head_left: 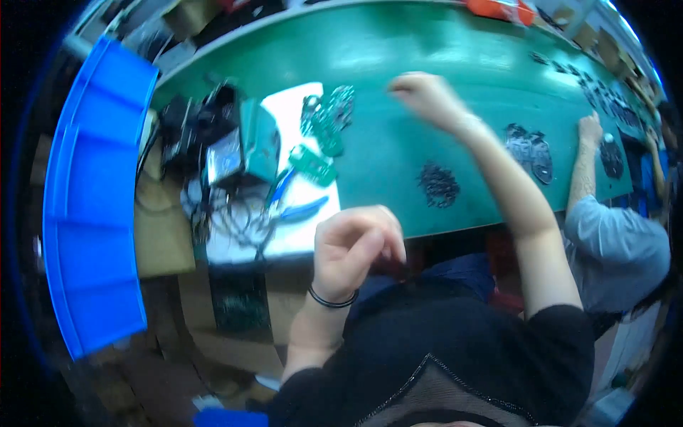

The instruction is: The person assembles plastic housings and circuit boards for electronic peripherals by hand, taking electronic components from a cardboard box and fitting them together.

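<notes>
My left hand (353,245), a dark band at its wrist, is raised off the table's near edge. Its fingers curl in toward the thumb; anything inside is hidden. Farther out, my right hand (430,101) reaches over the green table (377,142), blurred, fingers drawn together; nothing can be made out in them. Left of it, several green circuit boards (313,166) lie partly on a white sheet (290,107). Blue-handled pliers (304,211) rest on the sheet near my left hand. A heap of small dark parts (437,185) sits between my arms.
A teal and black device (260,142) with tangled cables (238,220) stands at the left. Beyond it is a blue divided bin (92,192). Dark oval pieces (530,151) lie right of my forearm. At the far right a co-worker's arm (585,160) reaches onto the table.
</notes>
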### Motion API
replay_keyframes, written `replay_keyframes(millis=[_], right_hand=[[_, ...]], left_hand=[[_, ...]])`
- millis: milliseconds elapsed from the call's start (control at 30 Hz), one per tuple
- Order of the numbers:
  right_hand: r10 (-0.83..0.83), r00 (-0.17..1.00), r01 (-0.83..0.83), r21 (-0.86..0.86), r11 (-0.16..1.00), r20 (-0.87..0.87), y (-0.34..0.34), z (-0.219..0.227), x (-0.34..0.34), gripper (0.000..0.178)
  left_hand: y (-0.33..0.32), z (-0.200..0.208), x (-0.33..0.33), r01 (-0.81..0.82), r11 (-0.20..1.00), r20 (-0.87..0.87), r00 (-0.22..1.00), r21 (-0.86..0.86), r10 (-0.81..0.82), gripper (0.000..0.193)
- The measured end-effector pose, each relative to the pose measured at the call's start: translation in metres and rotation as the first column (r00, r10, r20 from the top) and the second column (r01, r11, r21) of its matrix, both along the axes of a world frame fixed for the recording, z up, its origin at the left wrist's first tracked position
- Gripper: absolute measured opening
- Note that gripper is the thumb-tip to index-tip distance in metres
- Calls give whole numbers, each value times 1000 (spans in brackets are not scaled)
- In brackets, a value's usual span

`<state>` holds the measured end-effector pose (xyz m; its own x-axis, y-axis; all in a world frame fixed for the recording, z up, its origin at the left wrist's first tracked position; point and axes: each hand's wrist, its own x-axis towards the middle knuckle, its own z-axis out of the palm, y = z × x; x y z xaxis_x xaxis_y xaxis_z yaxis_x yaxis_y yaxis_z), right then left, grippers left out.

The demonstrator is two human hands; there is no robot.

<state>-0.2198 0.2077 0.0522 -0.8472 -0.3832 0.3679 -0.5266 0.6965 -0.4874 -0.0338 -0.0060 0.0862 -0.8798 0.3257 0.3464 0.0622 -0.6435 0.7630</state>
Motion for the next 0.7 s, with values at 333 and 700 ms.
replay_keyframes(millis=[333,700], right_hand=[[-226,916,174,178,968,331,-94,-55,-113,27],[-476,875,483,-141,864,83,72,-24,-101,15]], left_hand=[[18,-122,-11,-720,269,-610,688,-640,392,8],[19,-115,-13,-825,190,-775,565,-533,282,8]])
